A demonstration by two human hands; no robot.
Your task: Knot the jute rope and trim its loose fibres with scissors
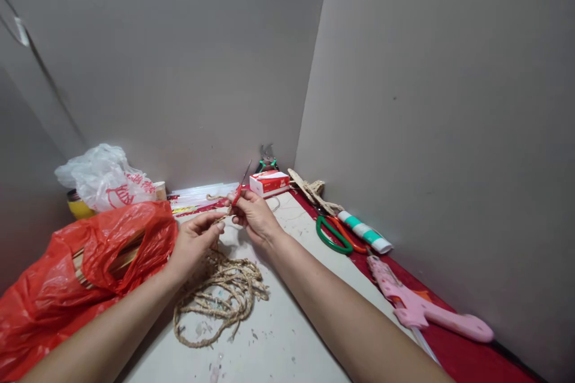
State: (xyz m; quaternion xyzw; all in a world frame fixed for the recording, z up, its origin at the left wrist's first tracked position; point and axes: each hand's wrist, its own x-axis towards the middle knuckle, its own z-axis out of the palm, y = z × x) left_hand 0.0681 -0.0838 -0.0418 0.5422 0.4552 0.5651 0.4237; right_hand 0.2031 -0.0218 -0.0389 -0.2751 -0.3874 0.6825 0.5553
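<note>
Closed around a pair of small red-handled scissors (236, 195), my right hand (257, 217) is raised over the board, with the thin blade pointing up and away. My left hand (196, 240) pinches a length of braided straw rope (221, 219) close to the right fingertips. A short rope end sticks out past the scissors to the left. Below the hands, the rest of the rope lies in a loose coil (224, 296) on the pale board (269, 347). Part of the coil is hidden by my left hand and wrist.
A red plastic bag (90, 251) with wooden strips is at left, a white bag (108, 176) behind it. Along the back are clear sticks (202, 194), a red-white box (269, 184) and pruners (267, 158). At right lie green-handled scissors (333, 236), a striped roll (365, 231) and a pink glue gun (426, 305).
</note>
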